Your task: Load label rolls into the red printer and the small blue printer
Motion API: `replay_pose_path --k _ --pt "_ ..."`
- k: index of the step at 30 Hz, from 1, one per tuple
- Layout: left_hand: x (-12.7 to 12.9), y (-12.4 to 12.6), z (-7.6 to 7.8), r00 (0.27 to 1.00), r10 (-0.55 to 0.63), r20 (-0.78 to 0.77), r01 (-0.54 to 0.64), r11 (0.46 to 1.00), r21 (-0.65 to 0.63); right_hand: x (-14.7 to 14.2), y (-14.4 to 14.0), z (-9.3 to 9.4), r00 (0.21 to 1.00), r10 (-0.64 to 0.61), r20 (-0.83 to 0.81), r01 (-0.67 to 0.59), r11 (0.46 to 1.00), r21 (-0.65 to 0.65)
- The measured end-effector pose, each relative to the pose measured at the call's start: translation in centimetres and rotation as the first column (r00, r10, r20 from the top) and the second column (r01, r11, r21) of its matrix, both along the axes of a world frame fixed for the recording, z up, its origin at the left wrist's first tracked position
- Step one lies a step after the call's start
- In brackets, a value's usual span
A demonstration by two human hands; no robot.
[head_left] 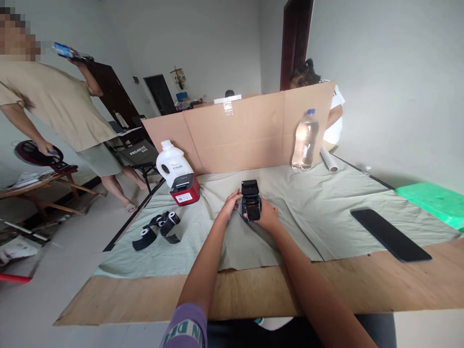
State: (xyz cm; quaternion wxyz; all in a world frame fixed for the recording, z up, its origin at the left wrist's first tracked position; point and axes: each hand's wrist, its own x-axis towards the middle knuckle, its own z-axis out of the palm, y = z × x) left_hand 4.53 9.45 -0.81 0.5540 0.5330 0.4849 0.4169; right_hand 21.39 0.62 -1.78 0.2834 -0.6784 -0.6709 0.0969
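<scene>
Between my hands, at the middle of the cloth, stands a small black device with its lid flipped up [251,207]; it looks like a small label printer. A strip of black, shiny material hangs over its front. My right hand [268,215] is closed around its right side. My left hand [230,205] has its fingers curled against the left side, near the raised lid. The fingertips of both hands are partly hidden. To the left lie several black rolls with white cores [168,222], their ends partly unwound.
A red and black box-shaped device [187,191] stands before a white jug [173,162] at the back left. A cardboard panel [235,135] bounds the back. A clear bottle [305,142], white roll [328,159], black phone [389,234] and green box [435,200] are rightward. A person [58,96] stands left.
</scene>
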Motion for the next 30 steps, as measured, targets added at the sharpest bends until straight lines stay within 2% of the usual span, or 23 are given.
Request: replay_pose_path --k 2,4,5,7,8,9,11,12,14,19,24,27,30 --pt "0.1 -0.2 0.3 0.997 0.07 -0.011 -0.069 0.995 0.072 0.0 0.0 0.0 1.0 -0.017 -0.026 0.017 1.0 0.005" --pt "0.2 -0.3 1.0 0.991 0.107 -0.085 -0.084 0.967 0.242 0.0 0.1 -0.1 0.999 -0.023 -0.042 0.023 1.0 0.001" --pt "0.2 -0.3 1.5 0.982 0.096 -0.16 -0.038 0.943 0.332 0.0 0.1 -0.2 0.999 -0.021 -0.041 0.021 1.0 -0.001" --pt "0.6 -0.2 2.8 0.914 0.03 -0.406 0.164 0.885 0.435 0.0 0.3 -0.3 0.999 -0.016 -0.041 0.016 1.0 0.0" --pt "0.8 -0.1 3.5 0.825 0.002 -0.565 0.291 0.856 0.427 0.0 0.4 -0.4 0.999 -0.014 -0.039 0.014 1.0 0.002" --pt "1.2 0.1 4.2 0.704 -0.013 -0.71 0.403 0.831 0.384 0.0 0.4 -0.5 0.999 -0.015 -0.035 0.015 1.0 0.005" --pt "2.1 0.6 5.5 0.457 -0.015 -0.889 0.529 0.808 0.258 0.0 0.5 -0.7 0.999 -0.025 -0.024 0.026 1.0 0.017" --pt "2.7 0.8 6.1 0.371 -0.018 -0.928 0.548 0.811 0.204 0.0 0.6 -0.7 0.999 -0.031 -0.018 0.031 0.999 0.025" --pt "3.7 1.3 7.1 0.294 -0.04 -0.955 0.547 0.826 0.134 0.0 0.6 -0.8 0.999 -0.04 -0.008 0.041 0.998 0.04" --pt "4.8 1.7 8.5 0.244 -0.055 -0.968 0.564 0.82 0.096 0.0 0.5 -0.6 1.0 -0.025 0.016 0.024 0.998 0.053" --pt "2.4 0.6 9.4 0.341 0.046 -0.939 0.576 0.779 0.247 0.0 0.5 -0.4 1.0 -0.028 0.009 0.028 0.999 0.033" --pt "0.5 -0.1 9.1 0.359 0.018 -0.933 0.583 0.776 0.239 -0.1 0.7 -0.6 0.999 -0.03 0.014 0.029 0.999 0.037" --pt "-0.2 -0.1 8.6 0.363 0.013 -0.932 0.564 0.793 0.23 -0.2 0.8 -0.7 0.999 -0.048 0.009 0.047 0.998 0.036"
